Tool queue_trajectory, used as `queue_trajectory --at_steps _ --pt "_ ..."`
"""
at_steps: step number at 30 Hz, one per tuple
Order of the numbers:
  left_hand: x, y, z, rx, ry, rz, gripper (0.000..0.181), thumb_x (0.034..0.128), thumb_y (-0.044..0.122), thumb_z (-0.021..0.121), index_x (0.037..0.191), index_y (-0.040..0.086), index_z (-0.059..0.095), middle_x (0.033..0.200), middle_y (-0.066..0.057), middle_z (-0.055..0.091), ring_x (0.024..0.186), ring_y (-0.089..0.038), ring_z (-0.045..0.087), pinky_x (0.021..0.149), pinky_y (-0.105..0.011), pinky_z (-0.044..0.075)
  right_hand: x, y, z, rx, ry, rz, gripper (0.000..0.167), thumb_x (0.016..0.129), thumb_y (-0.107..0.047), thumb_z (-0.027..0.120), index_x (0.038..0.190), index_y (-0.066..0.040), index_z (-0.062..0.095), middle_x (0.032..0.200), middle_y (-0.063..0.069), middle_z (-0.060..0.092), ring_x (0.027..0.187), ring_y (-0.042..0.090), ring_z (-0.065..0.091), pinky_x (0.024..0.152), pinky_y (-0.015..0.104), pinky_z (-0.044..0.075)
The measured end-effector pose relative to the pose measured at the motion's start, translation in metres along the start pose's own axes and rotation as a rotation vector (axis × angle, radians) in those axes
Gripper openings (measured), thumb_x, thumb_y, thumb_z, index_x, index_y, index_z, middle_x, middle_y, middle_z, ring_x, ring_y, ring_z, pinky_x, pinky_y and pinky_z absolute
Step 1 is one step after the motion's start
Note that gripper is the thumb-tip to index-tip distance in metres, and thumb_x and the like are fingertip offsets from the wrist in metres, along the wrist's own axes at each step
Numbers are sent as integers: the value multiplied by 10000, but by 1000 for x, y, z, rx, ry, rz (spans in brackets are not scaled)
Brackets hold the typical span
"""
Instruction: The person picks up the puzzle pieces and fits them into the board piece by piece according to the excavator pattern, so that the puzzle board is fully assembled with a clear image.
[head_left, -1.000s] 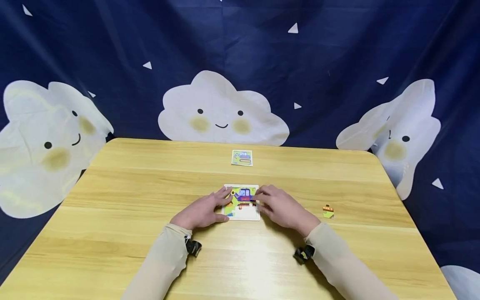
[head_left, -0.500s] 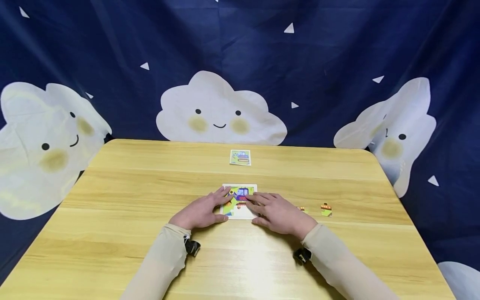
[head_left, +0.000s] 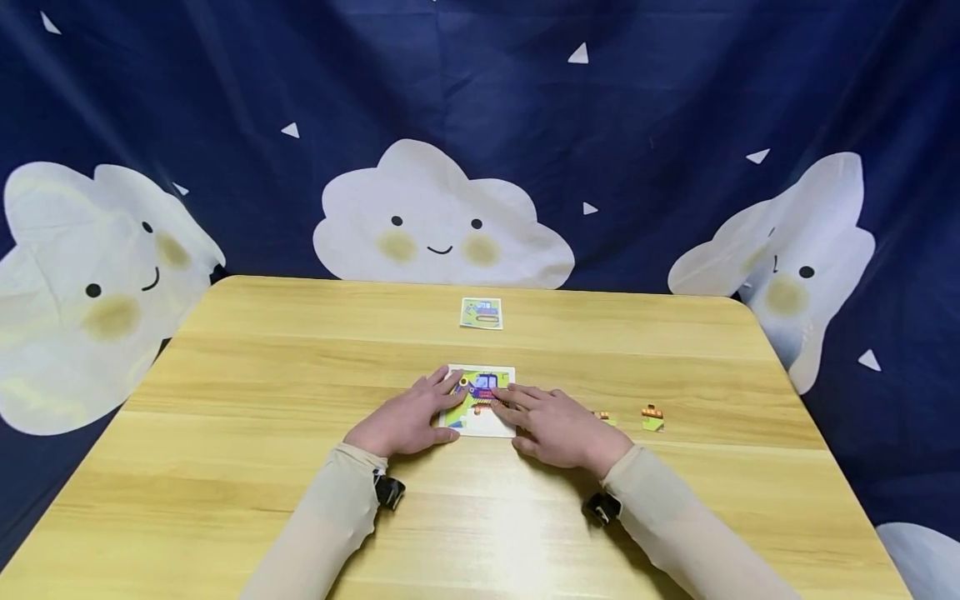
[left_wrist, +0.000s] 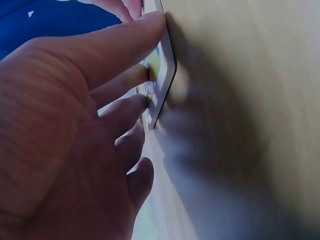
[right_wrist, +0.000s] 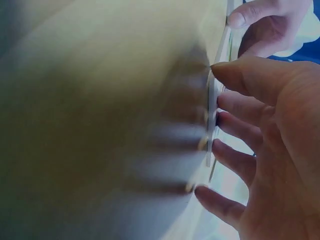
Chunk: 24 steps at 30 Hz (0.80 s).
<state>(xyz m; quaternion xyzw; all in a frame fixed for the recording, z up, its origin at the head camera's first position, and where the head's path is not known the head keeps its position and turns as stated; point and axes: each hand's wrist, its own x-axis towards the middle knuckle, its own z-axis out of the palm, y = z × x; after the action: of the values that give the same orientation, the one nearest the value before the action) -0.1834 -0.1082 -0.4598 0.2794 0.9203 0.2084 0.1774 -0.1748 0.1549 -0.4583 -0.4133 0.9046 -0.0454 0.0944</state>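
A jigsaw puzzle board (head_left: pixel 487 426) with a white border lies mid-table, showing a blue digger on green. Its lower right part is bare white. My left hand (head_left: pixel 408 417) rests on the left side, fingertips on the picture and thumb at the front left corner. In the left wrist view, the thumb (left_wrist: pixel 125 42) touches the board's edge. My right hand (head_left: pixel 562 425) lies over the right side with fingers extended, fingertips on the digger. In the right wrist view its thumb (right_wrist: pixel 235 75) is at the board's edge. Whatever lies under those fingertips is hidden.
Right of the right hand lies an orange-and-green puzzle piece (head_left: pixel 652 418). Another piece (head_left: pixel 604 417) is partly hidden behind that hand. A small picture card (head_left: pixel 482 313) of the same digger lies near the table's far edge. A dark blue cloud-print curtain (head_left: pixel 630 100) hangs behind.
My right hand has moved left onto the board and its fingers have straightened over the digger. The piece behind this hand has come into view. The left hand stays nearly still.
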Motion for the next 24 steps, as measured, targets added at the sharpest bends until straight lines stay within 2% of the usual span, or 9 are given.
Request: queue_trajectory --at_steps 4,7,16,24 --pt "1 -1 0 9 7 31 651 931 294 688 1488 93 419 1610 -42 202 1466 -315 125 1155 -512 193 1 0 -1 -12 1 -7 547 996 -327 554 1494 -129 442 1564 38 344 1416 297 309 1131 564 237" --pt "1 -1 -1 11 5 44 667 935 296 684 1502 101 393 1603 -46 218 1457 -325 157 1149 -512 213 1 1 -2 -15 6 -12 541 993 -318 555 1489 -127 450 1563 34 345 1419 283 308 1140 578 196" --pt "1 0 -1 9 -6 57 664 931 283 689 1503 109 400 1593 -64 242 1452 -328 179 1144 -525 220 -1 -1 -1 -18 6 -16 531 997 -289 554 1489 -120 449 1563 48 343 1419 298 305 1127 605 203" --pt "0 -1 -1 25 -5 92 662 943 281 672 1504 77 387 1589 -95 249 1465 -301 151 1166 -510 155 2 -1 -1 64 32 -16 491 1010 -219 529 1479 -94 457 1548 93 361 1400 340 328 1125 511 287"
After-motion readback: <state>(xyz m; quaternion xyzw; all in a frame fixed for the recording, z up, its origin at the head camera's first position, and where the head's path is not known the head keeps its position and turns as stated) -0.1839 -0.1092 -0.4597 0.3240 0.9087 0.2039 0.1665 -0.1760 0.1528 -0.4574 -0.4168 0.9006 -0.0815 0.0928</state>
